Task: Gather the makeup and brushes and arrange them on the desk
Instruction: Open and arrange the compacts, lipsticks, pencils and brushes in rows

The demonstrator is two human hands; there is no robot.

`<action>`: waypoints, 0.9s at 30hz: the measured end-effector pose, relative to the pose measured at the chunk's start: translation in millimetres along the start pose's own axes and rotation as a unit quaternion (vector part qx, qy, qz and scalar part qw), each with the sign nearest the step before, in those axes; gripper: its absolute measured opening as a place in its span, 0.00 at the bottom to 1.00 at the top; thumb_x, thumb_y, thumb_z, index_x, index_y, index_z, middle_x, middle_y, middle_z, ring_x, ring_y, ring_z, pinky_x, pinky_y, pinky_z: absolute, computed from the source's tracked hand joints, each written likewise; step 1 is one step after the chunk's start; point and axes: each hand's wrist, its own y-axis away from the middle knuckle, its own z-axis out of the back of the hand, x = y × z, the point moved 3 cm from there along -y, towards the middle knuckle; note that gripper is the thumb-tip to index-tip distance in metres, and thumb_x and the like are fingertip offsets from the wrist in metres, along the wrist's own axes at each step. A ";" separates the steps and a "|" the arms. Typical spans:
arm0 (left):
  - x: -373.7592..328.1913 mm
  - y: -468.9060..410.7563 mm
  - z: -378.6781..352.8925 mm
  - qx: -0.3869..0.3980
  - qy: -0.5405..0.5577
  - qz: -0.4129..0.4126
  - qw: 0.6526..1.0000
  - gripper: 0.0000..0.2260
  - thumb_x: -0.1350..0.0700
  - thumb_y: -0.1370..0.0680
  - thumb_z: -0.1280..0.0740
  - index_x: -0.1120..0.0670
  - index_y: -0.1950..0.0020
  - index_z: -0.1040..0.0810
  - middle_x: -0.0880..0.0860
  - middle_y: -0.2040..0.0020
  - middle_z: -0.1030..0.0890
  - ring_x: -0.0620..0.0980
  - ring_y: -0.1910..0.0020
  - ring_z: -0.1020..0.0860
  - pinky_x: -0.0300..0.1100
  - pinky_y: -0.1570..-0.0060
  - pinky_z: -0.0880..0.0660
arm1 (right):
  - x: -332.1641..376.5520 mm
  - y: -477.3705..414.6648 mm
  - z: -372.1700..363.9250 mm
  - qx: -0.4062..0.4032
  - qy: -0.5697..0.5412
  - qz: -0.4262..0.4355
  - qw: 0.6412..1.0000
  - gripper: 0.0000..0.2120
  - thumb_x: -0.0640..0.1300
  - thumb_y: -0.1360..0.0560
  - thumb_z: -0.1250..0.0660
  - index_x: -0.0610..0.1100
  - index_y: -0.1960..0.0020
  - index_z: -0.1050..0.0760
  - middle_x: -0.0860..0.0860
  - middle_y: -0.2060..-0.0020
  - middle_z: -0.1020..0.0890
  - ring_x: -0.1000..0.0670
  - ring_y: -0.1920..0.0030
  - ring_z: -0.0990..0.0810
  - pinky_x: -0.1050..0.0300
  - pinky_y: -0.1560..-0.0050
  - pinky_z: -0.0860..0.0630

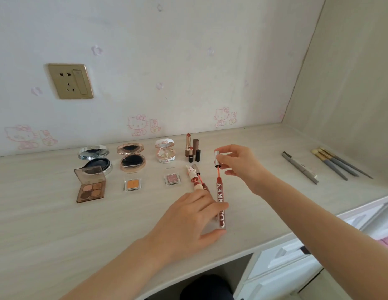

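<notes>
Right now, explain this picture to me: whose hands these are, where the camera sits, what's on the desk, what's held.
There is no machine here. These are a person's two bare hands, filmed by a camera worn on the head and looking down at a desk. The left hand holds a red lip gloss tube. The right hand pinches a silver cap, with its wand at the tube's mouth. Also on the desk are open compacts, an eyeshadow palette, an orange pan, a pink pan, upright lipsticks, a grey pencil and brushes.

Left hand grips low, right hand pinches, raised beyond it
</notes>
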 end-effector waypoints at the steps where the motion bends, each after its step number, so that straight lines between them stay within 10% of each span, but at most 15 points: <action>1: -2.7 -5.2 -4.1 -0.004 -0.008 -0.006 1.000 0.19 0.42 0.23 0.36 0.50 0.37 0.24 0.45 0.48 0.21 0.46 0.43 0.27 0.42 0.46 0.28 | -2.1 -2.3 2.6 0.002 0.010 -0.003 1.000 0.06 0.43 0.25 0.33 0.47 0.49 0.21 0.47 0.59 0.17 0.53 0.60 0.21 0.60 0.58 0.24; 27: 6.3 -24.8 -42.6 -0.012 0.065 0.076 0.995 0.16 0.42 0.25 0.35 0.50 0.45 0.19 0.44 0.42 0.20 0.43 0.35 0.28 0.40 0.27 0.45 | -31.9 -61.9 -19.5 0.103 0.178 0.024 0.978 0.09 0.45 0.27 0.31 0.46 0.48 0.18 0.50 0.61 0.16 0.54 0.56 0.19 0.57 0.47 0.23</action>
